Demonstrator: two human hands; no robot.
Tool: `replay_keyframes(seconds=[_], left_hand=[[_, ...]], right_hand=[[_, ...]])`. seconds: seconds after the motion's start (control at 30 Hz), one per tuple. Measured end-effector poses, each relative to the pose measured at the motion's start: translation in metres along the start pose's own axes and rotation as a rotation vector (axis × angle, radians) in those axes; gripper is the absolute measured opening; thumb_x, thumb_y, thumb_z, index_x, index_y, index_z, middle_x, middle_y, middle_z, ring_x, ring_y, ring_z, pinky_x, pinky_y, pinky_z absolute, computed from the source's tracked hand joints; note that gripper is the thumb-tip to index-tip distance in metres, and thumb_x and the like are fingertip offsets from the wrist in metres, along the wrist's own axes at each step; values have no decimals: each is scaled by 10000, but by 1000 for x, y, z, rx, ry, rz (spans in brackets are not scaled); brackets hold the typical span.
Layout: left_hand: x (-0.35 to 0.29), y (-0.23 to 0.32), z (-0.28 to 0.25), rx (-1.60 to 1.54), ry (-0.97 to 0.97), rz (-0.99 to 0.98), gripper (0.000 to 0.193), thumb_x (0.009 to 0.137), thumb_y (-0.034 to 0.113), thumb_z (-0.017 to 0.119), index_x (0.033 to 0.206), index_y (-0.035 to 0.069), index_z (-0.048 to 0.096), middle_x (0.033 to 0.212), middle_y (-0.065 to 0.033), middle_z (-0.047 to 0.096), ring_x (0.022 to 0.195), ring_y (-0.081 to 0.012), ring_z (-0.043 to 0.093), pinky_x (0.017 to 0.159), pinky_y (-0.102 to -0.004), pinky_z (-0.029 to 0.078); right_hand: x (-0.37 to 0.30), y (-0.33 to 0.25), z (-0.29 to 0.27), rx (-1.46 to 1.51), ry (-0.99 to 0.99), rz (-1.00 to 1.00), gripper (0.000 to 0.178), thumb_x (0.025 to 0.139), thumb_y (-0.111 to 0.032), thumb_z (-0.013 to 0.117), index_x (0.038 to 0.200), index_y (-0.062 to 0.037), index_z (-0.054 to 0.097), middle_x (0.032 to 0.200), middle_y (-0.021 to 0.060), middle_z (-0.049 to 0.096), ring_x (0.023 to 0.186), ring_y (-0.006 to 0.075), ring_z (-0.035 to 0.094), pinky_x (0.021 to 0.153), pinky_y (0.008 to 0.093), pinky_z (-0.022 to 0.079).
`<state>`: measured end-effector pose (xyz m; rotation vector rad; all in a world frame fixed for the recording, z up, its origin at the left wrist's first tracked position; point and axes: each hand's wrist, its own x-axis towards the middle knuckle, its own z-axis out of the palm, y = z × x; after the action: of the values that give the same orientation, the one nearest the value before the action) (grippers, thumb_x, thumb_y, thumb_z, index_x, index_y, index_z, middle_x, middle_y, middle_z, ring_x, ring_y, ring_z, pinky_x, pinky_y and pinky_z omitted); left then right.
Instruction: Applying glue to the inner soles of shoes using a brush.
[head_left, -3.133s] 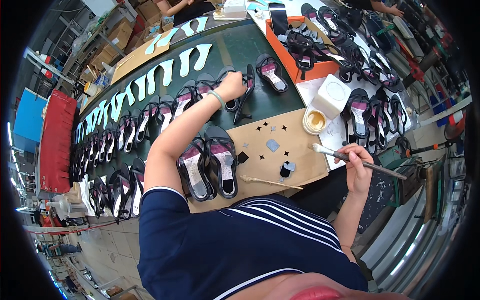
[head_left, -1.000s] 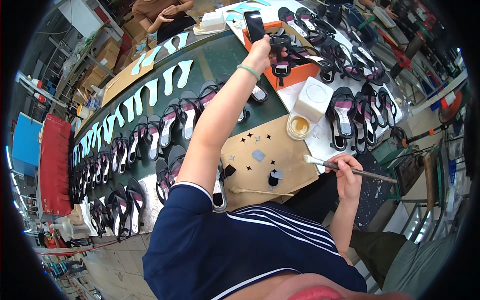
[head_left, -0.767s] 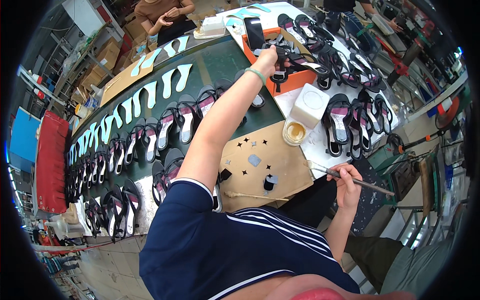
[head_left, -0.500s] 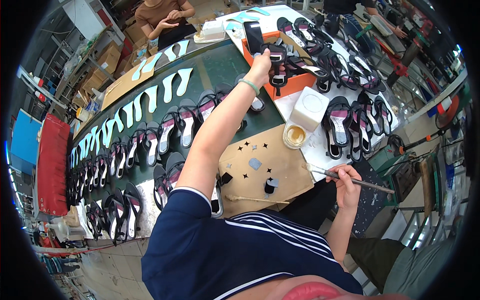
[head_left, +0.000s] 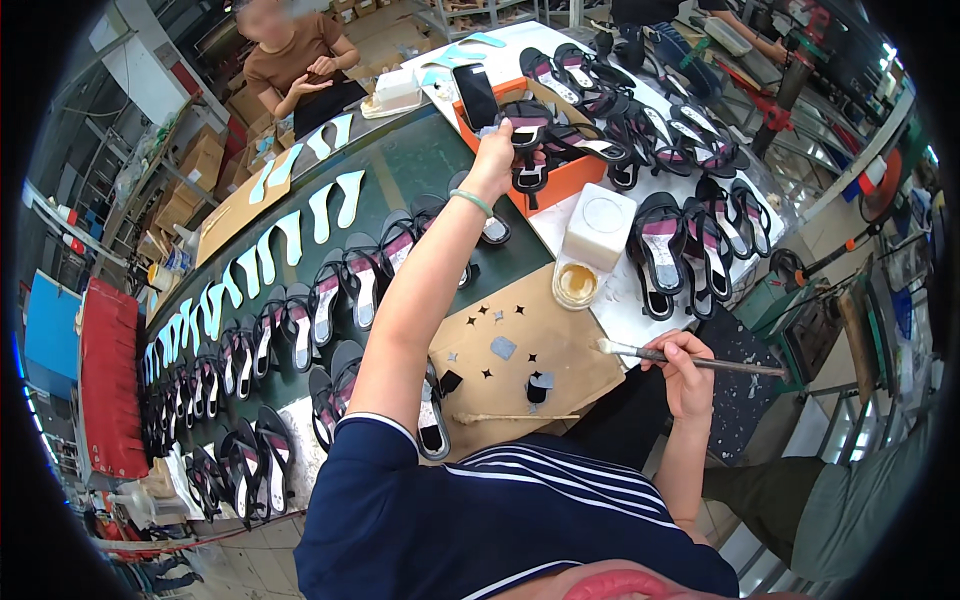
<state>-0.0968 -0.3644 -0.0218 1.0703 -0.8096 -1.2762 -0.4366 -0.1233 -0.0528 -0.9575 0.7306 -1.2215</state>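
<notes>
My left hand (head_left: 497, 158) reaches far over the bench and grips a black sandal (head_left: 530, 118) at the orange box (head_left: 560, 190). Other black sandals lie in that box, and a phone (head_left: 475, 95) leans at its left side. In my right hand (head_left: 688, 378) is a glue brush (head_left: 720, 365), held level with its pale bristles to the left. The bristles hover by the right edge of a brown cardboard sheet (head_left: 470, 345). Just beyond them stand an open jar of yellowish glue (head_left: 575, 285) and a white square container (head_left: 599, 228).
Rows of sandals (head_left: 330, 290) and pale blue insoles (head_left: 280, 245) cover the green bench (head_left: 400, 165). More sandals (head_left: 660, 250) crowd the white surface at right. Small dark cut-outs and a thin stick (head_left: 515, 416) lie on the cardboard. A person (head_left: 300, 65) stands across the bench.
The whole view has shifted, so the bench things appear further left. My left hand stays on the sandal at the box; the brush is now more level.
</notes>
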Motion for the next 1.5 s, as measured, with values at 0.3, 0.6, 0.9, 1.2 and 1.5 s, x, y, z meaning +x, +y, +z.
replay_keyframes(seconds=[0.3, 0.6, 0.9, 1.2, 1.5], left_hand=[[10, -14, -5, -6, 19, -123, 479, 1046, 347, 278, 1027, -8, 599, 799, -130, 667, 624, -242, 669, 515, -341, 509], [-38, 36, -13, 410, 149, -15, 618, 997, 445, 380, 1324, -77, 427, 1175, -239, 564, 962, -311, 621, 793, -419, 499], [-233, 115, -101, 1549, -303, 199, 490, 935, 316, 551, 1280, -29, 510, 1072, -268, 630, 1047, -384, 601, 908, -434, 472], [-475, 37, -180, 1071, 1047, 541, 207, 869, 59, 620, 1069, 3, 625, 887, -136, 646, 714, -230, 635, 613, -319, 508], [-680, 53, -370, 1134, 1361, -629, 731, 672, 291, 776, 1289, -15, 532, 1225, -215, 569, 1134, -342, 556, 979, -372, 442]], right_hand=[[3, 5, 1, 40, -19, 18, 142, 902, -58, 574, 872, 75, 617, 848, 174, 649, 721, 218, 636, 703, 338, 531], [8, 10, 13, 47, -41, 17, 141, 912, -65, 565, 889, 67, 604, 868, 175, 635, 704, 228, 633, 655, 340, 533], [20, 20, 19, -48, -147, 25, 225, 947, -110, 540, 1101, 50, 578, 1048, 159, 618, 792, 205, 628, 700, 326, 500], [60, 34, 45, -24, -479, 70, 261, 929, -53, 541, 1158, 67, 571, 1219, 154, 547, 968, 195, 564, 879, 317, 455], [65, 24, 66, -101, -484, 159, 219, 911, -64, 577, 1100, 46, 587, 1114, 152, 567, 903, 213, 571, 769, 318, 476]])
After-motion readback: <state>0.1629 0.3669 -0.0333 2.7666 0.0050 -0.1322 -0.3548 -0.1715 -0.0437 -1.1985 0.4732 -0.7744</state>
